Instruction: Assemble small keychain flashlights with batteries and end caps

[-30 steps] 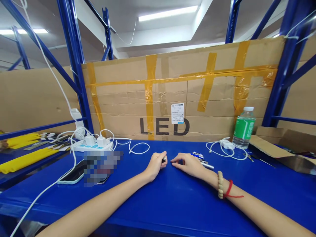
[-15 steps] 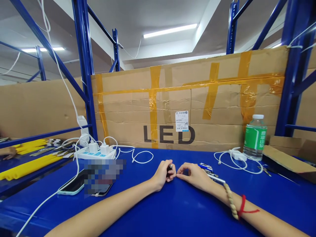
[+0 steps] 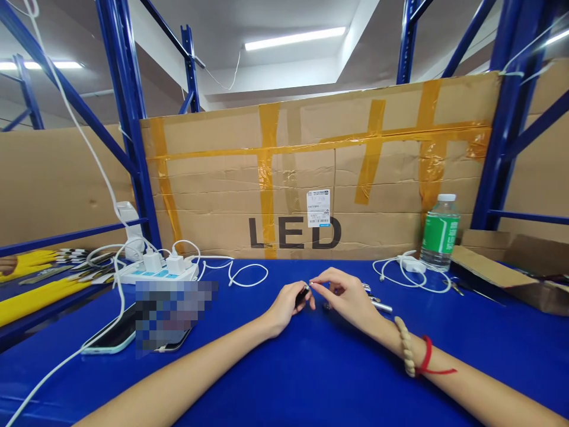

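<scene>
On blue table (image 3: 311, 367) | left hand (image 3: 284, 305) grips small dark part (image 3: 303, 295) | right hand (image 3: 349, 296) pinching

Glossy smooth blue table (image 3: 311, 379); matt taped cardboard panel (image 3: 311, 160); clear plastic bottle (image 3: 439, 232); shiny metal pieces (image 3: 377, 303)

We see our left hand (image 3: 284, 303) curled on the blue table (image 3: 311, 379), gripping a small dark piece (image 3: 303, 295). Our right hand (image 3: 351, 296) has its thumb and forefinger drawn together at the piece's tip; whether they grip it we cannot tell. A bead bracelet (image 3: 405, 354) and a red string (image 3: 425, 356) circle the right wrist. Small metal parts (image 3: 380, 306) lie just beyond the right hand. Far left sit a power strip (image 3: 153, 273) and a phone (image 3: 111, 335); far right, a water bottle (image 3: 439, 232) beside a white cable (image 3: 402, 270). A taped cardboard box (image 3: 320, 178) marked LED stands behind.
</scene>
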A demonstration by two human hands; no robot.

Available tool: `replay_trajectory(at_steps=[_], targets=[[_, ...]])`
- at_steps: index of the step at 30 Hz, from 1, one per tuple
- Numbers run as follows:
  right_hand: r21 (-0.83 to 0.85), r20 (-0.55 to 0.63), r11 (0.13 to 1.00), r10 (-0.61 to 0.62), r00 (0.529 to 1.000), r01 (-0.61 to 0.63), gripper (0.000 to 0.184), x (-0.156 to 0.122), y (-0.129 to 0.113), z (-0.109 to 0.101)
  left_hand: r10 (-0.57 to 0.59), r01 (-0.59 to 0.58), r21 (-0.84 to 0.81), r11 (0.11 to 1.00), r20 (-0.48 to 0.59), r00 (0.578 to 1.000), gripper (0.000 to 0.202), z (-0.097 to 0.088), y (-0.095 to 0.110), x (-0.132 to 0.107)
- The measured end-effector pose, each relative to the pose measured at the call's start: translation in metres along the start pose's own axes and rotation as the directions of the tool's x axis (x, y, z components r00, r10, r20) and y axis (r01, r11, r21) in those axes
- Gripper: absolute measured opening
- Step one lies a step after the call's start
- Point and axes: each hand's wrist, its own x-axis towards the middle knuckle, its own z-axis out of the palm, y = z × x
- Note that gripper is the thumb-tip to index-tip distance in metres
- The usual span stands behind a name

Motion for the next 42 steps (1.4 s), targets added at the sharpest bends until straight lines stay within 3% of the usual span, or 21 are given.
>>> replay_trajectory(at_steps=[11, 22, 25, 29, 34, 42], targets=[[-0.025, -0.002, 0.999, -0.039, 0.999, 0.039, 0.027, -0.002, -0.005, -0.001, -0.012, 0.015, 0.074, 0.997, -0.043, 0.999, 0.050, 0.001, -0.001, -0.002], [0.017, 0.120, 0.994, -0.105, 0.987, 0.104, 0.027, -0.004, -0.009, 0.001, -0.023, 0.031, 0.078, 0.996, -0.105, 0.994, 0.053, 0.010, 0.003, -0.008], [-0.032, 0.103, 0.997, -0.068, 0.992, 0.071, 0.025, -0.003, -0.008, 0.001, -0.039, 0.044, 0.033, 0.998, -0.133, 0.990, 0.052, 0.009, 0.001, -0.006], [-0.240, 0.035, 0.971, 0.012, 0.999, -0.003, 0.025, -0.002, -0.003, 0.000, -0.092, 0.079, -0.075, 0.994, -0.188, 0.978, 0.048, 0.007, -0.002, -0.003], [-0.431, 0.158, 0.902, 0.111, 0.981, -0.032, 0.018, -0.004, -0.001, -0.002, -0.130, 0.097, -0.168, 0.981, -0.202, 0.971, 0.046, 0.005, -0.005, -0.002], [-0.365, 0.255, 0.931, 0.126, 0.959, -0.026, 0.015, -0.003, 0.003, 0.000, -0.132, 0.089, -0.193, 0.977, -0.222, 0.966, 0.043, 0.005, -0.006, -0.001]])
